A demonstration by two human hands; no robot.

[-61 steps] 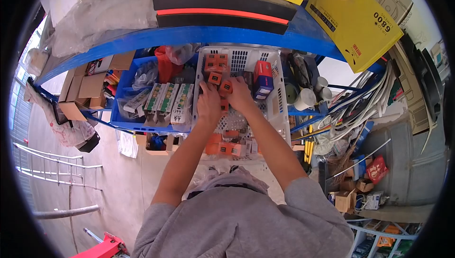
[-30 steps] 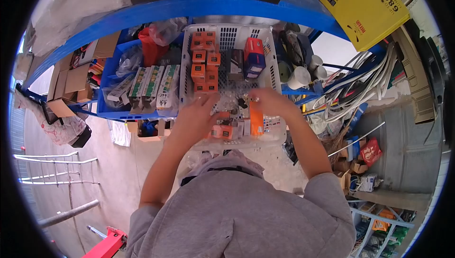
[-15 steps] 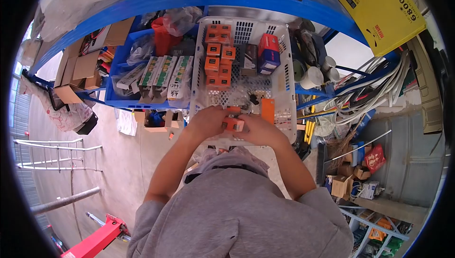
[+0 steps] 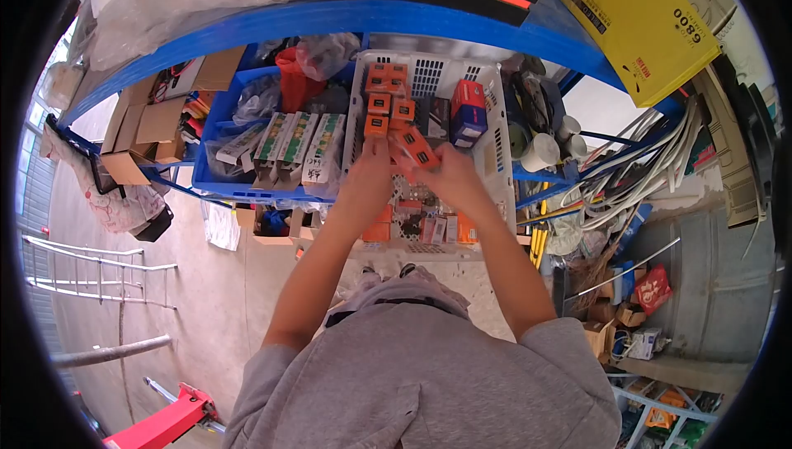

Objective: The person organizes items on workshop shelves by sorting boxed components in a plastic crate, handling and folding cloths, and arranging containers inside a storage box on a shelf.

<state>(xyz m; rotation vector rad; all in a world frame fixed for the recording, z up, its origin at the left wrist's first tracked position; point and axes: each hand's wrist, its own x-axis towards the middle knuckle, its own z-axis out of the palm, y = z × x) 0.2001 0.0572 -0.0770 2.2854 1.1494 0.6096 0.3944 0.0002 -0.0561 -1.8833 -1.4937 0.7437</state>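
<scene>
A white plastic basket [image 4: 492, 160] stands before me. Tilted small orange boxes [image 4: 415, 147] are between my two hands, above the basket. My right hand [image 4: 454, 177] is closed on them from the right. My left hand [image 4: 370, 175] has its fingers against their left side, close to the stack; its fingertips are partly blurred. The stacked orange boxes [image 4: 377, 105] fill the basket's far left. To their right are a dark box [image 4: 438, 119] and a red-and-blue box [image 4: 469, 112]. More small boxes [image 4: 433, 229] lie at the near end, partly hidden by my forearms.
A blue bin [image 4: 216, 139] with bagged goods and long white-green cartons [image 4: 323, 148] is on the left. A blue shelf beam [image 4: 346, 21] crosses above the basket. Cups [image 4: 541, 153] and coiled cables [image 4: 639, 172] are at right. A yellow box [image 4: 639, 28] overhangs the upper right.
Both hands have moved away from me, from the basket's near end to the orange stack, carrying orange boxes. Boxes at the near end now show. The view has shifted slightly.
</scene>
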